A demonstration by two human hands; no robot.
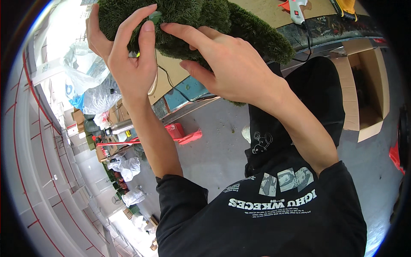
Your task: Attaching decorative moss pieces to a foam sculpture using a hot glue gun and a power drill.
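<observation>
A bushy mass of artificial greenery (184, 17), dark green with fine needle-like tufts, lies at the top of the view on the table. My left hand (128, 51) is over its left part, with thumb and forefinger closed about a small smooth green leaf-like piece (155, 17). Reaching in from the right, my right hand (239, 64) lies over the greenery. Its forefinger is stretched toward the green piece, close by it, and the thumb stands apart. Nothing shows gripped in that hand.
A white glue gun (296, 10) with a black cord lies on the table (317, 32) at the upper right, near a yellow-handled tool (345, 8). An open cardboard box (370, 85) stands right. Plastic bags (100, 96) and a red dustpan-like object (184, 132) are left.
</observation>
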